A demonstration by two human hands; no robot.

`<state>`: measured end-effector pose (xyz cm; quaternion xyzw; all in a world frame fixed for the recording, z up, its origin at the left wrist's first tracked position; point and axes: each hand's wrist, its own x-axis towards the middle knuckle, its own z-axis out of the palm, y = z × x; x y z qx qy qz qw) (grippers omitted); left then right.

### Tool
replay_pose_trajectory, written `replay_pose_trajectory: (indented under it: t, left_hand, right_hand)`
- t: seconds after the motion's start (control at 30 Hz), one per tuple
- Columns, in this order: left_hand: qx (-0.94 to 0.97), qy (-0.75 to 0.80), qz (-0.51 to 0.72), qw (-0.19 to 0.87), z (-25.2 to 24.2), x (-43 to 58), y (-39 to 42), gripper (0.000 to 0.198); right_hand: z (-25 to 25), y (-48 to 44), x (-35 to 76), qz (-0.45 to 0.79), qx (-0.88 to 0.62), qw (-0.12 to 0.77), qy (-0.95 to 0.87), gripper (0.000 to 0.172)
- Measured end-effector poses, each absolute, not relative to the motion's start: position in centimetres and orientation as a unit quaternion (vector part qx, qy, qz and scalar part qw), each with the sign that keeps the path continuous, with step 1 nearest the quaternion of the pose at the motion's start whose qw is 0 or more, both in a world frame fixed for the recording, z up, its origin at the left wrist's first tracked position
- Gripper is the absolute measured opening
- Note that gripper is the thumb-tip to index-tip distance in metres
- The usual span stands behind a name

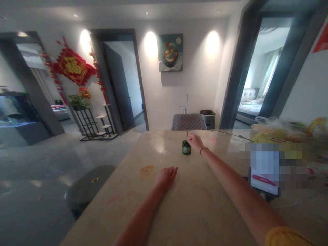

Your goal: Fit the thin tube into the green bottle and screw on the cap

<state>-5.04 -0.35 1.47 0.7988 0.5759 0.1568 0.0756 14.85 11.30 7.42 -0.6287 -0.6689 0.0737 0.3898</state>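
My right hand (195,141) reaches far across the beige marble table (179,205) and touches a small dark green jar-like object (186,147) with a thin stick rising from its top. The fingers are curled beside the stick and their grip is hard to make out. My left hand (166,176) rests flat on the table nearer to me, fingers together and extended, holding nothing. A dark band circles my right wrist.
A phone (263,181) lies at the table's right, beside blurred bags and packets (287,133). A grey chair (189,122) stands at the far end, a round dark stool (89,188) at the left. Doorways open left, centre and right.
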Motion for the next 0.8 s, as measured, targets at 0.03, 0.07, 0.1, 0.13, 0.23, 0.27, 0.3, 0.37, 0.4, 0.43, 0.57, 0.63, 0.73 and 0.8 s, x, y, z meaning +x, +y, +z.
replay_pose_trajectory:
  t: [0.03,0.07,0.1,0.13,0.23,0.27,0.3,0.37,0.4,0.43,0.57,0.63,0.73,0.8]
  left_hand:
    - [0.798,0.576,0.161,0.078,1.5,-5.1,-0.3,0.046]
    - [0.797,0.576,0.165,0.079,1.5,-5.1,-0.3,0.046]
    - [0.796,0.576,0.167,0.080,1.5,-5.1,-0.3,0.046]
    - [0.796,0.576,0.169,0.079,1.5,-5.1,-0.3,0.045]
    - [0.799,0.573,0.167,0.076,1.5,-5.1,-0.2,0.044]
    - [0.801,0.571,0.165,0.073,1.5,-5.1,-0.2,0.044]
    - [0.802,0.570,0.163,0.070,1.5,-5.1,-0.2,0.044]
    - [0.804,0.569,0.158,0.065,1.5,-5.1,-0.2,0.045]
    - [0.806,0.568,0.158,0.063,1.5,-5.1,-0.2,0.045]
    - [0.807,0.565,0.158,0.062,1.5,-5.1,-0.2,0.045]
    - [0.812,0.558,0.163,0.053,1.6,-5.1,-0.2,0.044]
    - [0.812,0.558,0.161,0.054,1.6,-5.1,-0.2,0.043]
    - [0.812,0.559,0.154,0.062,1.5,-5.1,-0.1,0.043]
    - [0.813,0.559,0.150,0.062,1.4,-5.1,0.0,0.043]
  right_hand:
    - [7.4,11.7,14.7,0.074,-0.630,0.391,-0.666,0.024]
    - [7.5,11.9,14.6,0.075,-0.632,0.394,-0.664,0.020]
    - [7.7,12.1,14.6,0.074,-0.632,0.400,-0.659,0.019]
    - [8.0,12.2,14.7,0.071,-0.631,0.415,-0.652,0.020]
    - [9.6,11.9,15.5,0.044,-0.606,0.518,-0.602,0.025]
    - [10.2,11.7,15.9,0.031,-0.587,0.566,-0.578,0.028]
    - [10.8,11.4,16.2,0.019,-0.565,0.608,-0.557,0.030]
    - [11.6,10.5,17.0,0.001,-0.524,0.661,-0.537,0.033]
    - [11.6,10.0,17.4,-0.004,-0.515,0.668,-0.538,0.033]
    - [11.4,9.6,17.8,-0.007,-0.520,0.658,-0.544,0.032]
    - [8.3,8.1,18.8,0.041,-0.631,0.474,-0.612,0.023]
    - [6.0,7.7,18.9,0.071,-0.655,0.351,-0.665,0.037]
    - [3.3,7.2,18.7,0.052,-0.659,0.203,-0.723,0.041]
    - [2.5,7.2,18.3,0.039,-0.653,0.148,-0.742,0.035]
